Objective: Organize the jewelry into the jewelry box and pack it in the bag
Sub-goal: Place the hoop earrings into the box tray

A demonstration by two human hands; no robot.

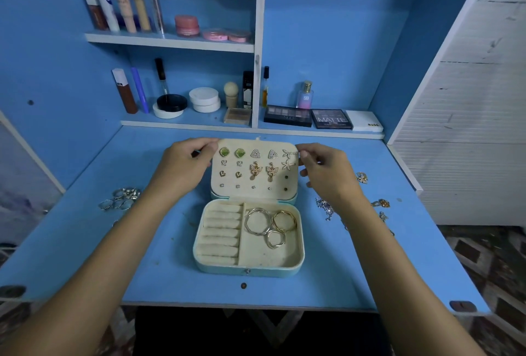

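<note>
Carefully now: left hand (186, 166) and right hand (321, 172) each pinch a far corner of the jewelry box (249, 237) lid; steady it, since rings (121, 199) wait outside, left.

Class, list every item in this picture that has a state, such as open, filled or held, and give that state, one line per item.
Jewelry box: open, lid upright.
Lid panel: earrings pinned on, two holes bare.
Ring rolls: empty.
Right compartment: holds three hoops.
Left hand: grips lid's left edge.
Right hand: grips lid's right edge.
Rings: loose on desk, left.
Necklaces: loose on desk, right.
</note>
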